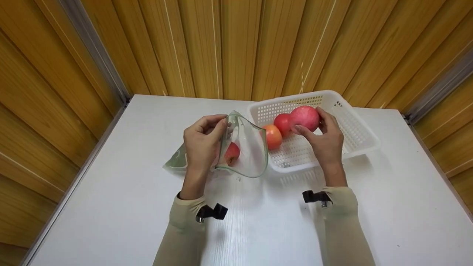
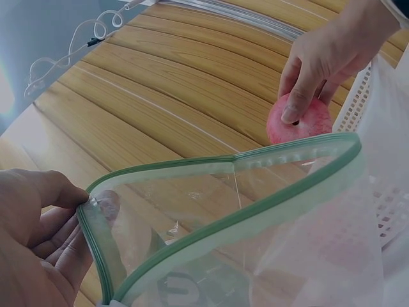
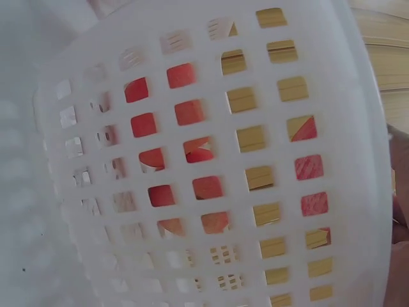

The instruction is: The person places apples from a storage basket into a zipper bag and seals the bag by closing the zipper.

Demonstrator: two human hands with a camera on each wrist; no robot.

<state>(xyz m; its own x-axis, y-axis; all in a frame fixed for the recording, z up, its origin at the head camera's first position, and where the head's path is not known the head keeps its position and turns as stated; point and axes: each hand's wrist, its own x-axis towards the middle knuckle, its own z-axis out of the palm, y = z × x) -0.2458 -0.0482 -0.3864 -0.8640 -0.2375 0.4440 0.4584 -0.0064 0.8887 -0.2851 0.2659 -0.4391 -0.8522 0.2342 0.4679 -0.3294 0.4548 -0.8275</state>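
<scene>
In the head view, my left hand (image 1: 201,142) pinches the rim of a clear zip bag (image 1: 248,159) with green edging, and the bag's mouth gapes to the right. A red apple (image 1: 232,153) lies inside it. My right hand (image 1: 328,142) grips a pinkish-red apple (image 1: 305,118) above a white plastic basket (image 1: 360,138). Another red apple (image 1: 283,124) and an orange-red apple (image 1: 272,137) sit in the basket's left part. From the left wrist, the held apple (image 2: 299,119) appears just beyond the bag's green rim (image 2: 230,157). Basket wall (image 3: 236,141) mostly blocks the right wrist view.
Everything rests on a white table (image 1: 111,177). Wood-look panels (image 1: 240,48) stand behind and at both sides, with metal rails (image 1: 99,48) in the corners. A pale cable (image 2: 77,45) hangs at upper left in the left wrist view.
</scene>
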